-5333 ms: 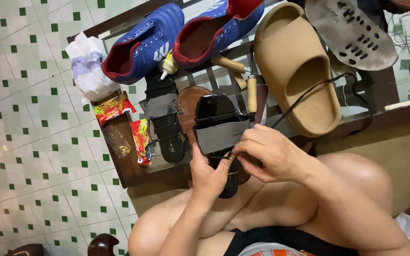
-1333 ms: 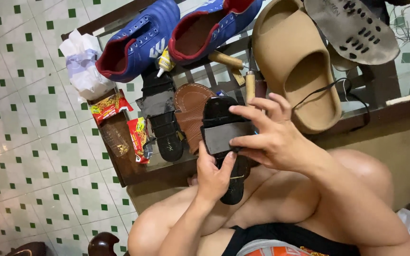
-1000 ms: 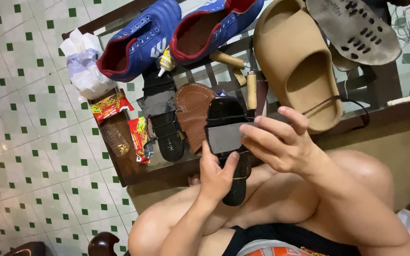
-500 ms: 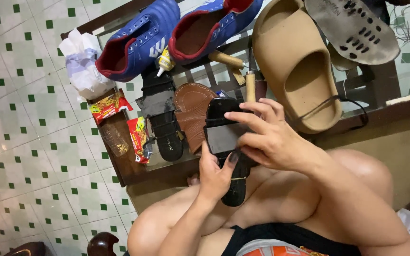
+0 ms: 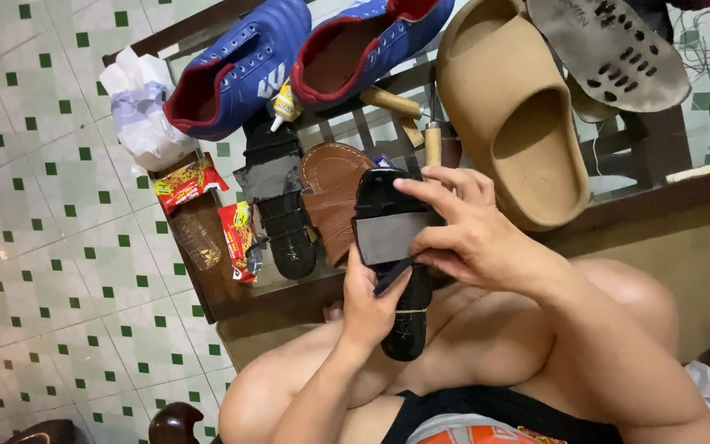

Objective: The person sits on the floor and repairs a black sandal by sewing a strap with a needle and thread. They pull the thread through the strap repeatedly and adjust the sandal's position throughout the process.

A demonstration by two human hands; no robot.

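The person sat with a black sandal (image 5: pixel 396 271) held up over their knees, roughly dead centre of the view. Left hand (image 5: pixel 369 300) was wrapped round the sole from below, thumb up against the strap. Right hand (image 5: pixel 463 228) came in from 3 o'clock, fingers curled over the grey strap (image 5: pixel 389 237) and pinching its edge. Whether the strap was loose or stuck down, I honestly couldn't tell from that angle.

On the low wooden table (image 5: pixel 232 300) behind: a second black sandal (image 5: pixel 281 210) at 10 o'clock, a brown sandal (image 5: pixel 332 197) just beside it, a glue bottle (image 5: pixel 287 105) and two blue football boots (image 5: pixel 236 70) up at 11, and a big tan slide (image 5: pixel 515 115) at 1 o'clock.
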